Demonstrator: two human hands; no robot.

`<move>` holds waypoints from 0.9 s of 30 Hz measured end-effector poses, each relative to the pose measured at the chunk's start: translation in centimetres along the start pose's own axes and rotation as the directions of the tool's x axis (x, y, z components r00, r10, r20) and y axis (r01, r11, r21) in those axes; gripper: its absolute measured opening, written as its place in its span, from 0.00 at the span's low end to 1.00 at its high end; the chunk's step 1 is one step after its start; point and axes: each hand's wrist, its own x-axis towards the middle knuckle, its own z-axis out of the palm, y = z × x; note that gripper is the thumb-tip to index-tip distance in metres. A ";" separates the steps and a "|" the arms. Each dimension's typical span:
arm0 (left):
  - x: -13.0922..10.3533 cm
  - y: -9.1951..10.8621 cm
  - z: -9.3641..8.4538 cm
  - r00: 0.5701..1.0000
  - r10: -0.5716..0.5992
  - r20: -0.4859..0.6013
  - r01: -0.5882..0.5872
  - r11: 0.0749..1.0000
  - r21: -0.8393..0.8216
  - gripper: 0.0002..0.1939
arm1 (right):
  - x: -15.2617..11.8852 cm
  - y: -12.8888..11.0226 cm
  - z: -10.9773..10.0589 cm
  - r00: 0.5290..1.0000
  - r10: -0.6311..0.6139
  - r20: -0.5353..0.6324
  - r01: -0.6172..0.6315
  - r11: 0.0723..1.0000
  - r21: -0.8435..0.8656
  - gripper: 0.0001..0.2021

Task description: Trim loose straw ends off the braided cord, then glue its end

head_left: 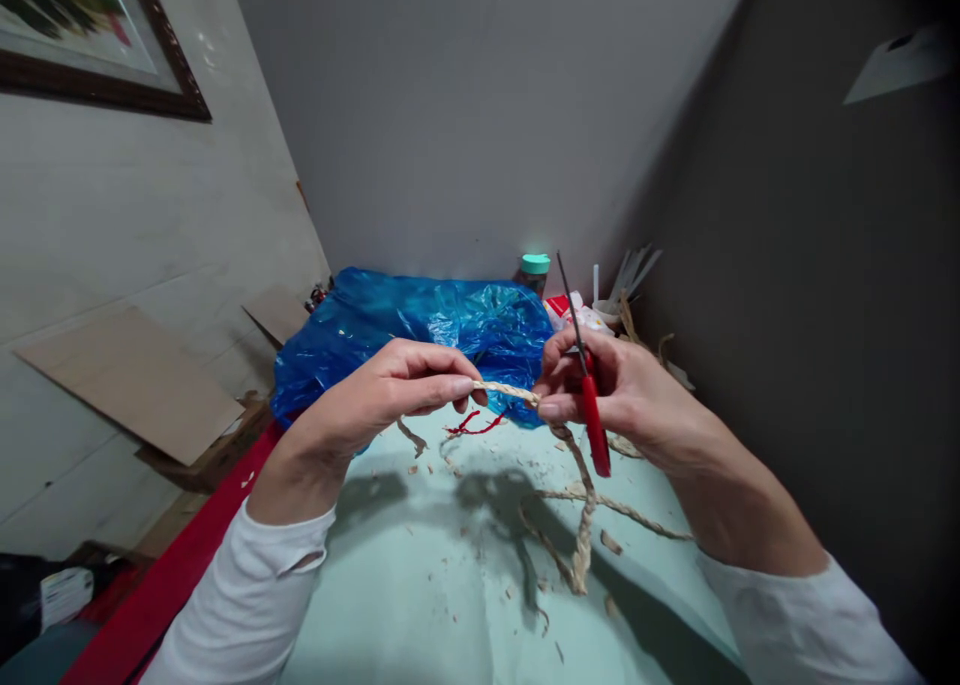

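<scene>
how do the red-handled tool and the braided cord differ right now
Colour: the red-handled tool pairs a red handle with a dark, slim upper part, while the braided cord is pale straw.
Shape: the red-handled tool is straight; the braided cord bends below the hands.
Hold: the red-handled tool is only in the right hand, while the braided cord spans from the left hand to the right hand.
Shared: the right hand holds both.

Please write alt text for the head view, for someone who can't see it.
A person's left hand and right hand hold a section of braided rope between them, the right also holding red-handled scissors, blades upward. Below is a pale green table with scattered scraps; beyond lies a crumpled blue plastic bag.
</scene>
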 end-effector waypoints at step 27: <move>1.2 -0.9 1.4 0.863 0.304 -0.404 -0.365 0.928 -0.081 0.14 | -0.2 0.0 1.5 0.988 -0.042 0.146 0.045 0.999 -0.014 0.16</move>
